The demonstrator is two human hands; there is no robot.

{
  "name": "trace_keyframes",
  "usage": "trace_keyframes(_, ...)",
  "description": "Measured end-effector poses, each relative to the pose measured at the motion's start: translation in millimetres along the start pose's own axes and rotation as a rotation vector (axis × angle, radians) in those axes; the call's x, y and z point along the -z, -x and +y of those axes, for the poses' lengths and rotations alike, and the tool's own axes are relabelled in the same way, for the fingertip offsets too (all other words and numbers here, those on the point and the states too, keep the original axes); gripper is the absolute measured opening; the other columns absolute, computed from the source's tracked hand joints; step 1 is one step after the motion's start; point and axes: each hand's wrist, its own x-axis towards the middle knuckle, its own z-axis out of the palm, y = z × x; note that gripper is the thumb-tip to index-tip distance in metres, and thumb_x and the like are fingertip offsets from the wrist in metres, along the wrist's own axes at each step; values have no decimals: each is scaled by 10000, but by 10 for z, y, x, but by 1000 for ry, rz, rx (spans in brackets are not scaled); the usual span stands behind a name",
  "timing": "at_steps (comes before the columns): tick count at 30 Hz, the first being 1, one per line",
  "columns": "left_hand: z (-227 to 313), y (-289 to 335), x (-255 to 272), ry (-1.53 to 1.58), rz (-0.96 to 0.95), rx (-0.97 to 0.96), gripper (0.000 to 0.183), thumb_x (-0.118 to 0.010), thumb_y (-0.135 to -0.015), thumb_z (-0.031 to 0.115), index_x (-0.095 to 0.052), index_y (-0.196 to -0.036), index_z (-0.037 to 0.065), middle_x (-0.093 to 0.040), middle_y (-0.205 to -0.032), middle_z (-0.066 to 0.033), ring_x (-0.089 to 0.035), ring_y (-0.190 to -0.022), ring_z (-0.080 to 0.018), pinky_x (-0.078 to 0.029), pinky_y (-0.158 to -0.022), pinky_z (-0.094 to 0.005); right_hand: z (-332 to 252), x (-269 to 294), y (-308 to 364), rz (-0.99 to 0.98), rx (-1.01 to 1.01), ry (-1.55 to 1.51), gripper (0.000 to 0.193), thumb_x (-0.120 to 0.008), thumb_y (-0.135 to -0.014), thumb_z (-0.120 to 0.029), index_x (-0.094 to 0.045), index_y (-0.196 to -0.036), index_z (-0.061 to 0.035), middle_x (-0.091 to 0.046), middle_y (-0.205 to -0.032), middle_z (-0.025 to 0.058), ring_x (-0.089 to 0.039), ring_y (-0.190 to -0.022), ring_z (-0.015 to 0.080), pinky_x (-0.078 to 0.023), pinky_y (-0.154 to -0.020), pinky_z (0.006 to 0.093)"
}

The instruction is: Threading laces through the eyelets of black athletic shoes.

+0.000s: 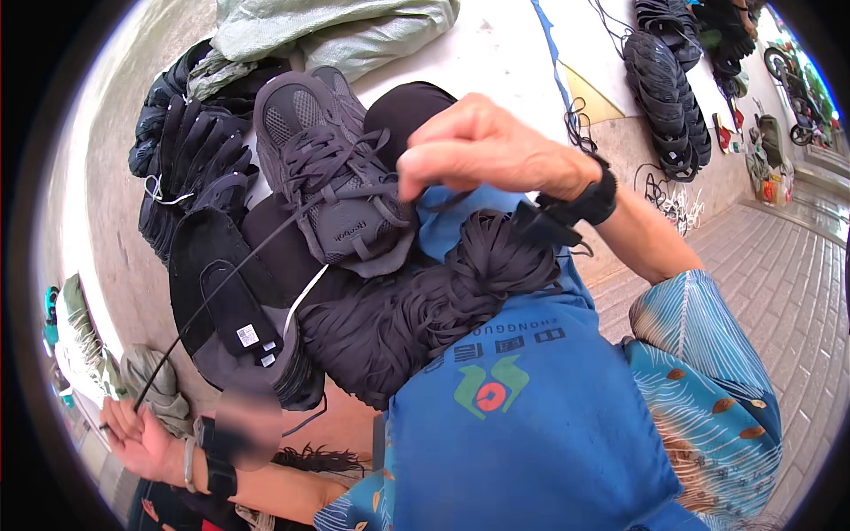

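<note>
One dark lace (257, 251) stretches from the left hand (143, 442), its fingers pinching the strand, to the right hand (496, 155), whose curled fingers seem to grip it over the grey shoe (343, 217) on the person's lap. Threading looks mostly done; the long strand appears left to secure. Nearby lies a lace bundle (398, 327).

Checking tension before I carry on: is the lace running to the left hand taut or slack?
Taut, it appears: the lace runs nearly straight from the gray shoe to the left hand, without visible sag.
</note>
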Motion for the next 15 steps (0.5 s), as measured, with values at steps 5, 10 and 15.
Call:
trace_keyframes(5,987,173,895,176,-108,-64,207,-453,-809,67,-301,-675,112,-240,-644,-18,-231,-513,-132,-237,-554,-298,654,1069,311,275,5,-872,295,-504,-1015,-245,-610,-905,7,-289,-567,-96,-236,-447,17,-244,-441,205)
trace_keyframes(10,1006,276,1195,-55,351,-275,158,-511,-772,70,-365,-711,69,-243,-633,-12,-237,-507,-126,-187,-510,-285,841,712,-113,460,-243,-470,280,-576,-979,-235,-645,-977,36,-362,-613,-73,-275,-456,24,-292,-465,186)
trace_keyframes(15,919,297,1242,-179,13,-15,211,-495,-951,145,-444,-787,22,-251,-634,-5,-222,-482,-104,-205,-441,-263,670,811,-121,355,-240,195,265,-625,-916,-246,-672,-968,9,-524,-680,-23,-419,-507,38,-384,-508,214)
